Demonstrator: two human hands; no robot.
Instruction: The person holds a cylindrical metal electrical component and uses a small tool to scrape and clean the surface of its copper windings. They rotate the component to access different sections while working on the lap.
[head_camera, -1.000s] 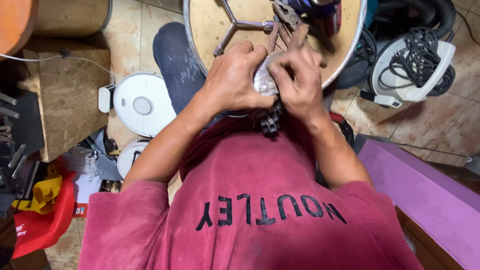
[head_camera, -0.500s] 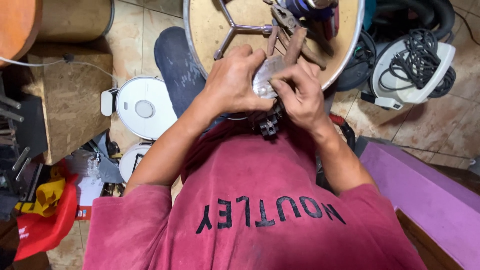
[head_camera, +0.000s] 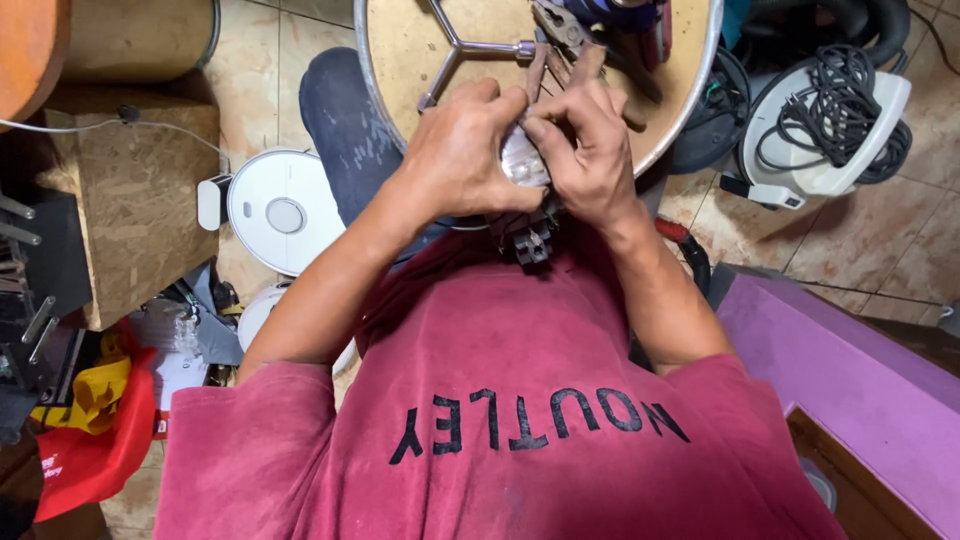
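Taking the round table (head_camera: 395, 60) with the metal rim as the landmark, the scene reads left to right from there. Well off its left edge, on the tiled floor, lies a white disc-shaped robot vacuum (head_camera: 283, 212).

At the near edge of the table, the left hand (head_camera: 462, 150) wraps around a small silvery metal part (head_camera: 522, 160), fingers curled over its top and thumb underneath. Its grip is narrow and closed on the part. A dark, blocky plastic piece (head_camera: 530, 240) hangs from the part's underside, just below both hands and against the red shirt.

The right hand (head_camera: 590, 150) pinches the same part from the other side, fingertips pressed to its upper edge, so the part sits between the two hands, just over the table's near rim.

It looks small, rigid and fairly light, with smooth metal faces that may slip. The safest hold seems to be across its edges, as now, rather than by the dangling dark piece.

On the table beyond the hands lie brown-handled pliers (head_camera: 560, 45). Right of the table rests a white appliance (head_camera: 830, 120) wrapped in black cord.
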